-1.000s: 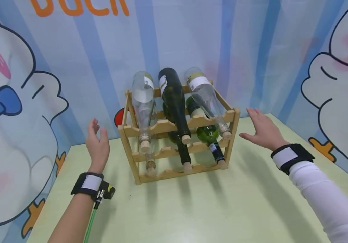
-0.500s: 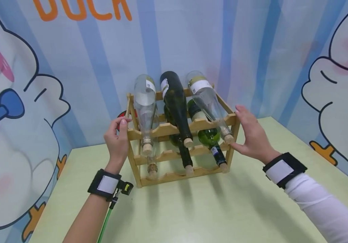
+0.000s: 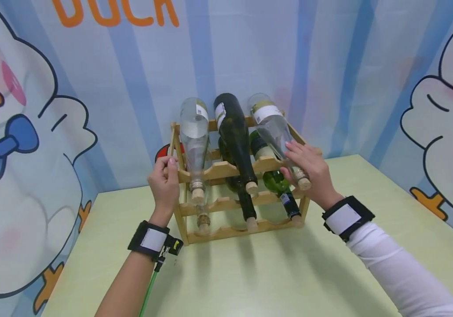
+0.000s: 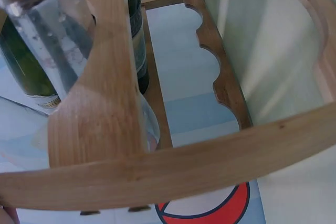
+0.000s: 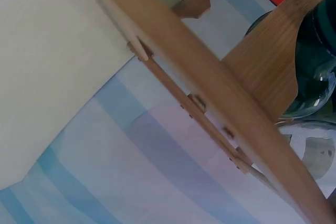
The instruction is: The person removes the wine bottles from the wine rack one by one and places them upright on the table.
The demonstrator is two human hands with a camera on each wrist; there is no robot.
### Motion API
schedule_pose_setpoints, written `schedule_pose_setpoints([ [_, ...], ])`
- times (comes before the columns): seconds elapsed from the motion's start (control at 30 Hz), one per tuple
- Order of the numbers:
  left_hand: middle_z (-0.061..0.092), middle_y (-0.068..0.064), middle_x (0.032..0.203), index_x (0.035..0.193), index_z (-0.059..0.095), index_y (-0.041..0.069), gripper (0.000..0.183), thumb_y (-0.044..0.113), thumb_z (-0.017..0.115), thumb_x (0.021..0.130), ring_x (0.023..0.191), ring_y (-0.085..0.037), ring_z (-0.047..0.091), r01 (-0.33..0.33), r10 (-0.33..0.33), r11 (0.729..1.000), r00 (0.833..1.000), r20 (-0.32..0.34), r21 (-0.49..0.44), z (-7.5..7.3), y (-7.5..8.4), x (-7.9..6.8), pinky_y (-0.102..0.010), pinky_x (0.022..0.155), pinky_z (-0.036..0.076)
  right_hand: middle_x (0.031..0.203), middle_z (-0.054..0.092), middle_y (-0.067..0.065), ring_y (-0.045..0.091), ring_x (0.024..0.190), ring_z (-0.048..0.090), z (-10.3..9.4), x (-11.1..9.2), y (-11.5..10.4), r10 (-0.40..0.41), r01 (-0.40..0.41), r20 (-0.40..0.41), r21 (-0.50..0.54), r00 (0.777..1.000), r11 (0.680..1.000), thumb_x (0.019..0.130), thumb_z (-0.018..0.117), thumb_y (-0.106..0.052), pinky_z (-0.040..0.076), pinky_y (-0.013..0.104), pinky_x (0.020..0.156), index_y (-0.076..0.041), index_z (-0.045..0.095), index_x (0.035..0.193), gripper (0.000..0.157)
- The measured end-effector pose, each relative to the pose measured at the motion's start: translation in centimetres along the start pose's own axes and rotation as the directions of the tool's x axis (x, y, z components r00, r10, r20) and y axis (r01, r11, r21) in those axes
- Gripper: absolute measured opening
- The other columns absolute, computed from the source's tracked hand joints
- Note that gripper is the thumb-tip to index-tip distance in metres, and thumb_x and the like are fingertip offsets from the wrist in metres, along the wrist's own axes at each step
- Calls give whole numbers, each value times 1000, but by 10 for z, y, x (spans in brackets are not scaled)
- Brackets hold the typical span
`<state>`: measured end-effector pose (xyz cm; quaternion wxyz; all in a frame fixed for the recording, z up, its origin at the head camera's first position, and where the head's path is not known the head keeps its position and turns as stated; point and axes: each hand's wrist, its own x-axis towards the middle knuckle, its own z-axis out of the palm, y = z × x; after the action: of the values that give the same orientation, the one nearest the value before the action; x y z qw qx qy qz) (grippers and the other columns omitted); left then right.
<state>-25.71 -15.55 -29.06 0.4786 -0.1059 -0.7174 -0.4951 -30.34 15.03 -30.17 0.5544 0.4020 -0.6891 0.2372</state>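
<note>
Left grip [image 3: 164,184] holds the wooden rack [image 3: 222,168] — right grip [image 3: 312,171] curled round a clear bottle [image 3: 274,127].

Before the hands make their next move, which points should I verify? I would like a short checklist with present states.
1. Left hand on the light-brown wooden tiered rack: ok, it holds the front upper corner.
2. Right hand at the clear glass, white-labelled bottle, top right: ok, it is at the neck.
3. Full grip round that neck: cannot tell.
4. Beige cylindrical corks: ok, six in view.
5. Rack upright on the pale-green table: ok.
</note>
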Motion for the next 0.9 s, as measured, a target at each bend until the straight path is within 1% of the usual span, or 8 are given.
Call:
schedule_pose_setpoints([
  [0.07,58,-26,75,86,56,-14,20,1,42,87,57,3,39,-9,9,1000,1000,-9,-4,1,0,-1,-11,49,30,106,63,19,34,99,58,0,-1,-2,14,-14,-22,20,1000,1000,84,53,-31,44,44,86,4,64,98,39],
  [0.13,57,-26,75,86,56,-13,19,1,42,86,57,2,39,-21,21,1000,1000,-16,4,2,0,-1,-11,49,30,107,62,18,31,101,58,-2,-2,-5,29,-26,-41,51,999,998,84,54,-29,44,35,89,3,64,98,37],
  [0.27,58,-26,77,85,55,-13,18,0,42,85,58,-3,40,-37,37,999,999,-24,22,3,1,-1,-12,49,30,108,62,18,27,105,57,-8,-4,-15,50,-39,-86,127,995,991,83,56,-27,40,22,93,3,64,98,35],
  [0.4,58,-26,78,85,54,-13,17,-1,42,85,56,-8,41,-52,53,998,998,-25,44,3,1,-1,-12,48,29,103,63,20,22,106,57,-20,-1,-29,79,-50,-137,203,987,978,82,58,-26,41,22,91,6,63,93,35],
  [0.53,57,-25,74,85,54,-13,17,0,42,86,55,-8,39,-63,64,997,998,-25,48,2,0,-1,-12,48,29,105,63,17,20,107,57,-34,5,-46,106,-47,-186,296,977,954,81,60,-24,43,25,90,11,60,88,35],
  [0.63,56,-24,72,85,54,-13,17,0,42,86,54,-6,37,-69,70,997,997,-27,45,2,0,-1,-12,48,28,107,63,15,22,107,57,-44,9,-61,92,-9,-226,343,970,939,81,61,-20,43,28,90,12,60,88,33],
  [0.77,55,-24,70,84,54,-13,16,-1,42,85,53,-5,37,-79,80,996,996,-27,44,2,0,-1,-14,47,28,105,64,16,24,106,57,-55,11,-78,55,53,-274,373,960,926,80,62,-16,43,28,90,11,62,89,28],
  [0.9,54,-24,70,85,53,-13,16,-1,42,85,53,-8,38,-78,79,996,997,-27,47,3,0,-2,-15,47,29,105,64,16,24,106,57,-67,13,-89,56,59,-263,409,963,911,79,62,-15,43,28,91,11,62,89,27],
])
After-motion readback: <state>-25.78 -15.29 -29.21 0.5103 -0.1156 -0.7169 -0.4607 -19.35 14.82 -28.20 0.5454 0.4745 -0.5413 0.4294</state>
